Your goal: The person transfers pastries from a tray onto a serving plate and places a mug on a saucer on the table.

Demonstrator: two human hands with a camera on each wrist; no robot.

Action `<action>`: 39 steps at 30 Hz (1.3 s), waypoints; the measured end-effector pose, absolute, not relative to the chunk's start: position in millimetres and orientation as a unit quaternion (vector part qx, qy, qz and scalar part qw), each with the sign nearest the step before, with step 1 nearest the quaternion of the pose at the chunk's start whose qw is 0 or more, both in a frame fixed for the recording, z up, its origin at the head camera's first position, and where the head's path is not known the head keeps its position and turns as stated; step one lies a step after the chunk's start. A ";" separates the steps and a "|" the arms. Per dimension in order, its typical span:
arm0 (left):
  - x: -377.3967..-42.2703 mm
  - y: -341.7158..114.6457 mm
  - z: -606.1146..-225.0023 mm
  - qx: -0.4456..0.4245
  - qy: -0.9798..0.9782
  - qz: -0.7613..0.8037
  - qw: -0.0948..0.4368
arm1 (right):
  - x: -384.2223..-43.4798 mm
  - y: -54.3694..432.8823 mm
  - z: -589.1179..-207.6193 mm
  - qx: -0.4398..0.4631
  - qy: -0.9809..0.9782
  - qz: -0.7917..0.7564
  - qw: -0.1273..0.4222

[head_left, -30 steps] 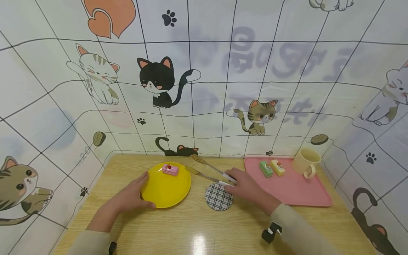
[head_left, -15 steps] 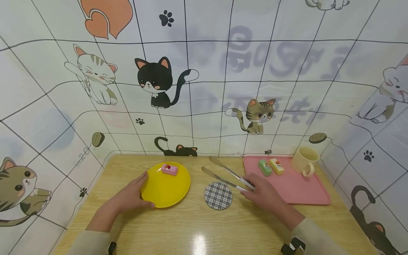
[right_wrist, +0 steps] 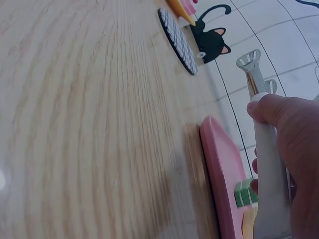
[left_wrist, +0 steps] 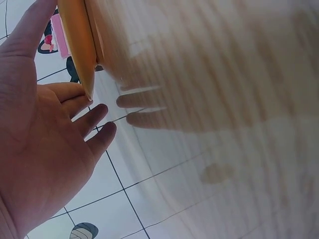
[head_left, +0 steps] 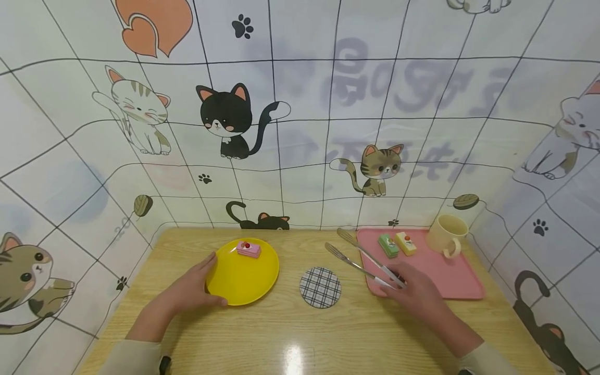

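My left hand point(head_left: 191, 287) holds the left rim of a yellow plate point(head_left: 244, 281), its thumb toward the front and fingers toward the back. In the left wrist view, some of its fingertips stand free of the plate. A toy pink cake slice point(head_left: 249, 250) with a red topping sits near the plate's back edge. My right hand point(head_left: 417, 292) grips metal tongs point(head_left: 391, 274) by their white handles. The tongs' two arms stand apart with nothing between them, pointing back and left over the pink tray's point(head_left: 440, 284) left side.
On the tray are a green cake slice point(head_left: 388, 246), a yellow cake slice point(head_left: 405, 244) and a cream mug point(head_left: 447, 234) at the back right. A round checked coaster point(head_left: 321, 288) lies on the wooden table point(head_left: 262, 333). A cat-print sheet point(head_left: 304, 130) rises behind.
My right hand has moved the tongs rightward, from beside the plate, past the coaster, to the tray's left edge. My left hand and the plate have stayed in place.
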State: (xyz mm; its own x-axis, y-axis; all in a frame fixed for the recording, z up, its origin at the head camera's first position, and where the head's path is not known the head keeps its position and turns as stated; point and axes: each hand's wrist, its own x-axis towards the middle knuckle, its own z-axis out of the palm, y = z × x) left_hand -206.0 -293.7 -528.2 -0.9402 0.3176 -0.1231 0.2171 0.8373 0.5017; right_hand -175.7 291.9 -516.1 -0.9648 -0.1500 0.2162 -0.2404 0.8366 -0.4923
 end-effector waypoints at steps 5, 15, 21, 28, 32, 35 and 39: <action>-207.1 -293.6 -528.5 0.138 0.954 0.247 0.102 | -166.3 315.4 -516.6 0.088 -0.960 0.246 0.102; -206.2 -291.1 -527.8 0.142 0.953 0.248 0.103 | -152.5 357.2 -524.2 0.049 -0.962 0.234 0.129; -207.0 -291.7 -528.2 0.138 0.954 0.246 0.104 | -150.1 368.7 -521.9 0.033 -0.965 0.231 0.116; -206.1 -291.6 -526.9 0.139 0.952 0.252 0.102 | -147.7 373.5 -524.9 0.020 -0.969 0.216 0.116; -205.4 -292.4 -526.8 0.142 0.950 0.258 0.102 | -146.3 374.8 -526.6 0.009 -0.969 0.216 0.117; -205.3 -293.1 -527.3 0.138 0.950 0.260 0.104 | -145.4 375.6 -528.9 0.000 -0.969 0.217 0.114; -206.2 -295.0 -529.1 0.135 0.951 0.258 0.103 | -144.3 377.3 -533.1 0.006 -0.969 0.216 0.120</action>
